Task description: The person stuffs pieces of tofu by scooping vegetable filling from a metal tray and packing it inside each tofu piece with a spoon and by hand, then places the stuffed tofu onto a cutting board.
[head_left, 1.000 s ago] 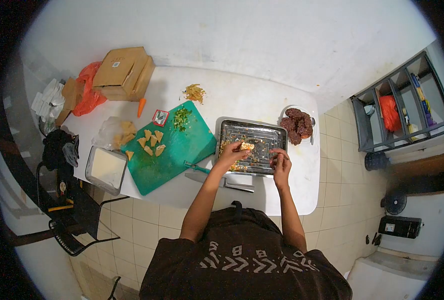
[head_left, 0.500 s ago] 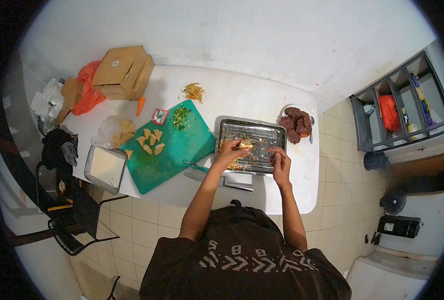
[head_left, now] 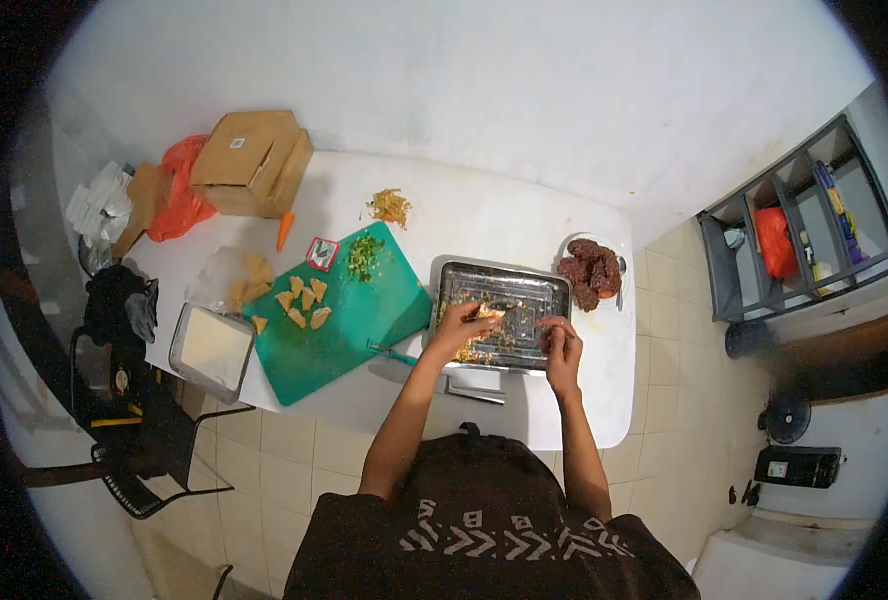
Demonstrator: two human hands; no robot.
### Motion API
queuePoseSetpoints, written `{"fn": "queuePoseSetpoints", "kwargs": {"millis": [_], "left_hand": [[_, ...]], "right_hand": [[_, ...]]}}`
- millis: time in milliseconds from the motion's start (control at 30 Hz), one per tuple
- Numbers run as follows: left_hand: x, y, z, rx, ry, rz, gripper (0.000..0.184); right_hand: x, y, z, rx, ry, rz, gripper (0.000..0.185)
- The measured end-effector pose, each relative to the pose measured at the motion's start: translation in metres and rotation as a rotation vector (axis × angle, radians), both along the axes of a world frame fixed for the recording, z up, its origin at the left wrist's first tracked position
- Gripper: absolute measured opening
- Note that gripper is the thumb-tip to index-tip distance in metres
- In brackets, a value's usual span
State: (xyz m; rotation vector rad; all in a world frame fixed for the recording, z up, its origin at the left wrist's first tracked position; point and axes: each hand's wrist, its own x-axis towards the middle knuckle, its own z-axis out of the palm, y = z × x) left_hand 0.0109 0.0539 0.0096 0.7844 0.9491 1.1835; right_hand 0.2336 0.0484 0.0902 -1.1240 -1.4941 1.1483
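Note:
A metal tray point(head_left: 554, 285) with ridges and scattered orange and yellow shreds lies in front of me. Over its left side, my left hand point(head_left: 452, 332) is closed round a small pale piece with orange bits point(head_left: 486, 313), partly hidden by the fingers. My right hand point(head_left: 562, 358) is at the tray's right edge, its fingers curled together; whatever they may hold is too small to make out. Left of the tray is a green cutting board point(head_left: 314, 345) bearing tan triangular pieces point(head_left: 298, 300) and chopped green herbs point(head_left: 365, 256). A cleaver point(head_left: 476, 390) lies by the tray's near side.
A plate of dark reddish-brown food point(head_left: 591, 272) stands at the right. Toward the back are a shredded yellow heap point(head_left: 391, 207), a carrot point(head_left: 285, 231) and cardboard boxes point(head_left: 249, 160). A container of white contents point(head_left: 212, 348) sits at the left edge. A green-handled knife point(head_left: 392, 352) overlaps the board.
The whole view has shifted, so the table appears lower. My left hand still holds the pale piece over the tray, and my right hand keeps nearly the same place at its edge.

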Motion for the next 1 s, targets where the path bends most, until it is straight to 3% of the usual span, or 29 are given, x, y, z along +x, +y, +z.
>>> {"fn": "queuePoseSetpoints", "kwargs": {"millis": [133, 767, 1000], "left_hand": [[-0.002, 0.0, 0.002, -0.029, 0.007, -0.051, 0.017], [-0.001, -0.01, 0.034, -0.029, -0.062, 0.0, 0.019], [0.0, -0.005, 0.017, -0.013, -0.064, -0.045, 0.017]], "right_hand": [[-0.01, -0.002, 0.002, 0.146, -0.036, -0.038, 0.036], [-0.001, -0.005, -0.001, 0.12, -0.088, -0.011, 0.036], [-0.001, -0.006, 0.003, 0.111, -0.025, -0.023, 0.038]]}}
